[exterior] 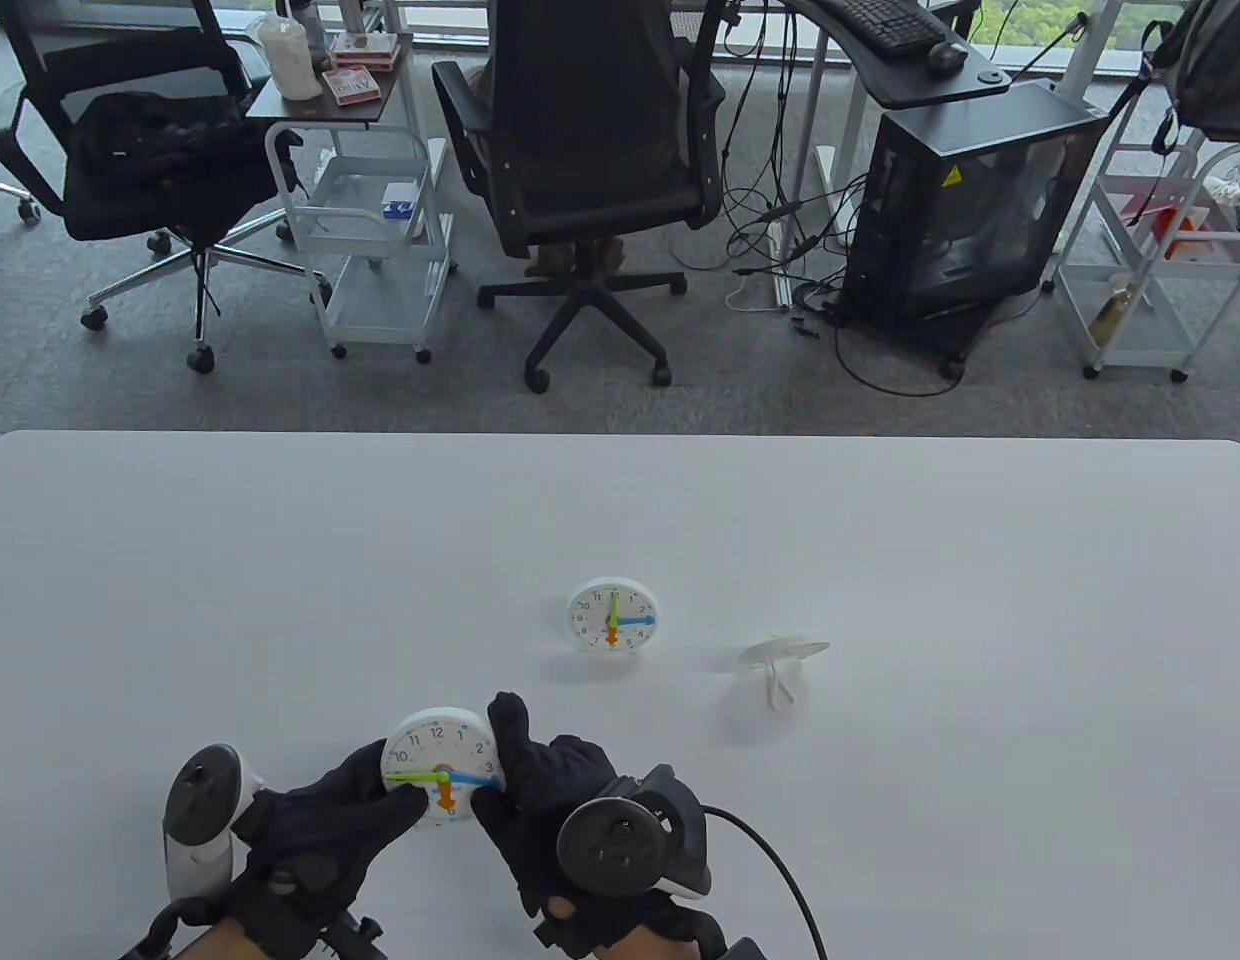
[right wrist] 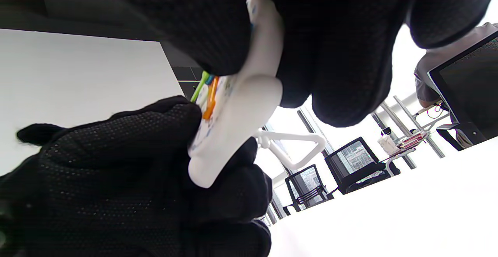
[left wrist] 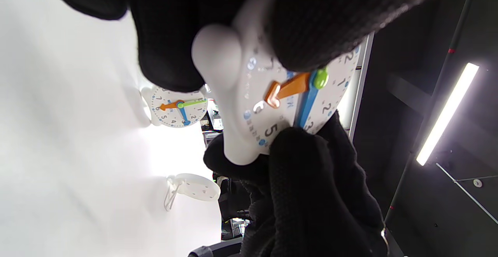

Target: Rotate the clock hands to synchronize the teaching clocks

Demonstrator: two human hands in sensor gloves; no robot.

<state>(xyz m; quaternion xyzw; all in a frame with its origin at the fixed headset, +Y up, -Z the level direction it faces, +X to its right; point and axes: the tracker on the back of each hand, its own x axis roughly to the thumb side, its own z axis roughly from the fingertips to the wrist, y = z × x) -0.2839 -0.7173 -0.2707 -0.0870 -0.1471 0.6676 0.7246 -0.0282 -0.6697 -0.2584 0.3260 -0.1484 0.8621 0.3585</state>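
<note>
White round teaching clock (exterior: 612,615) and toppled white clock (exterior: 783,655) stand apart on the pale grey desk (exterior: 280,560); both hands, left hand (exterior: 325,835) and right hand (exterior: 550,800), grip a third clock (exterior: 438,765). Black office chairs (exterior: 590,170) stand behind.

Beyond the table (exterior: 280,560): office chairs (exterior: 590,150), carts (exterior: 365,210), a computer tower (exterior: 965,200).

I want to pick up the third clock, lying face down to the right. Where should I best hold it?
Probably by the rim of its disc, coming from above with thumb and finger on opposite edges. The face-down clock lies nearly flat and its thin wire stand looks too slight for a firm hold.
</note>
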